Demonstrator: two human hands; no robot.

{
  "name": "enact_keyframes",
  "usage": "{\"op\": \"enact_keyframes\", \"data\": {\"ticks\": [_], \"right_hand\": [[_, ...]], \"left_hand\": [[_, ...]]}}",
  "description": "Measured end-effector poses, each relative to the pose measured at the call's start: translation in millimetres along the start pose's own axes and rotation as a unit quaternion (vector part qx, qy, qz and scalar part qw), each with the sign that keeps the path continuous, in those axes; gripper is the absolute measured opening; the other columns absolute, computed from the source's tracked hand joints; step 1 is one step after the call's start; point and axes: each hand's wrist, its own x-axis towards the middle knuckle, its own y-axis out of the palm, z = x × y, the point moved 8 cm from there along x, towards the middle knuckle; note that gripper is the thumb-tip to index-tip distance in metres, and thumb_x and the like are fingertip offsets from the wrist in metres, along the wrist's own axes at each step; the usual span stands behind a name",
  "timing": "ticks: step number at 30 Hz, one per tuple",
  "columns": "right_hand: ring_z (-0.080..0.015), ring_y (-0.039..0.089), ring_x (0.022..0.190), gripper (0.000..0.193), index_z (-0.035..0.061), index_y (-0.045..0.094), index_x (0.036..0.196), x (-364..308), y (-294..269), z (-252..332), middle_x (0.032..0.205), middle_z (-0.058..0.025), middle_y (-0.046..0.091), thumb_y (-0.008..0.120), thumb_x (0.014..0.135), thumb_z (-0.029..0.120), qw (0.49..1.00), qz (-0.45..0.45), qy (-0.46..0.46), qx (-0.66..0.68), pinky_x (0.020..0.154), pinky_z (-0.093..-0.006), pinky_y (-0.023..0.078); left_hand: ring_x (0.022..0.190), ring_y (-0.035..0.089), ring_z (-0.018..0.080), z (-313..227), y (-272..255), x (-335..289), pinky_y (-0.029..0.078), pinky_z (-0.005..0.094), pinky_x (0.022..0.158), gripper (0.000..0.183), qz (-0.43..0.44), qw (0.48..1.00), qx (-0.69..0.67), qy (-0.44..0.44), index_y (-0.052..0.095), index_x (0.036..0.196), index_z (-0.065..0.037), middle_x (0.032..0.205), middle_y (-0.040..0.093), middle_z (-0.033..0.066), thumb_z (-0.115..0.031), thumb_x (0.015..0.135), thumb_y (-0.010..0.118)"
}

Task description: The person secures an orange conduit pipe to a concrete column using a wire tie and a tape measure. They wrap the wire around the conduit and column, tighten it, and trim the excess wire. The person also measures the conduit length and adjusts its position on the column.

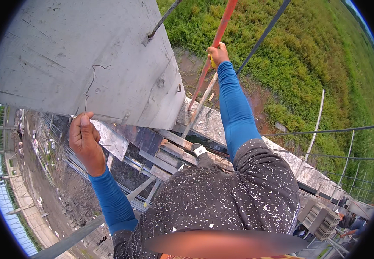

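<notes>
My left hand (85, 142) is raised beside a grey concrete column (126, 52), thumb and fingers pinching the lower end of a thin bent wire (93, 80). The wire rises in front of the column's face, and its top end is hooked sideways. Farther out, my right hand (219, 54) is closed around a slanting red metal pole (204, 73). A small yellow thing (212, 61) shows by its fingers; its kind cannot be made out. Near the pole, a steel bar (165, 19) sticks out of the column.
Wooden planks (176, 151) lie around my feet (199, 151), high above muddy ground (66, 190). A pale pole (200, 105) and a dark bar (262, 36) slant near my right arm. Several thin bars (320, 131) project at the right. Stacked blocks (318, 220) and another person (357, 226) appear lower right.
</notes>
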Motion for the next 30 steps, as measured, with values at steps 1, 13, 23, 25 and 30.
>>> {"op": "enact_keyframes", "data": {"ticks": [1,13,23,25,30], "right_hand": [[-0.0182,0.065,0.072,0.048,0.0073,0.053,0.126,-17,11,-6,0.089,-0.0087,0.065,0.072,0.082,0.013,1.0,0.015,-0.024,-0.011,0.065,-0.0392,0.055],[-0.0372,0.069,0.105,0.063,0.0156,0.046,0.136,-156,120,-17,0.113,-0.0172,0.068,0.071,0.078,0.018,0.948,0.186,-0.146,-0.213,0.093,-0.046,0.053],[-0.0426,0.067,0.115,0.063,0.0161,0.046,0.137,-121,103,12,0.12,-0.0207,0.07,0.073,0.082,0.029,0.919,0.162,-0.122,-0.339,0.1,-0.0506,0.051],[-0.0434,0.067,0.116,0.063,0.0164,0.045,0.138,-125,96,11,0.121,-0.0208,0.07,0.072,0.082,0.028,0.919,0.168,-0.105,-0.34,0.1,-0.0511,0.051],[-0.0445,0.067,0.116,0.061,0.0154,0.045,0.139,-141,100,24,0.122,-0.0223,0.07,0.069,0.083,0.025,0.898,0.193,-0.13,-0.374,0.099,-0.0519,0.052]], "left_hand": [[0.054,0.028,0.0019,0,-2,1,0.021,0.0239,0.048,0.03,0.003,1.0,-0.01,-0.001,0.07,0.109,0.002,0.064,0.039,-0.0073,-0.026,0.11,0.059],[0.058,0.039,0.0039,-12,101,60,0.036,0.023,0.052,0.028,0.1,0.992,-0.067,0.049,0.072,0.125,-0.005,0.074,0.052,-0.0038,-0.022,0.111,0.055],[0.079,0.058,0.0141,5,207,125,0.047,0.0295,0.074,0.025,0.08,0.99,0.005,0.116,0.073,0.122,-0.002,0.095,0.067,0.0065,-0.014,0.106,0.058],[0.061,0.041,0.0043,3,187,113,0.036,0.0232,0.052,0.025,0.017,0.991,-0.097,0.094,0.071,0.124,-0.001,0.079,0.052,-0.0038,-0.014,0.107,0.057],[0.056,0.037,0.0008,-28,145,49,0.031,0.0205,0.047,0.024,0.012,0.972,-0.205,0.114,0.072,0.123,-0.003,0.074,0.052,-0.0057,-0.018,0.107,0.063]]}}
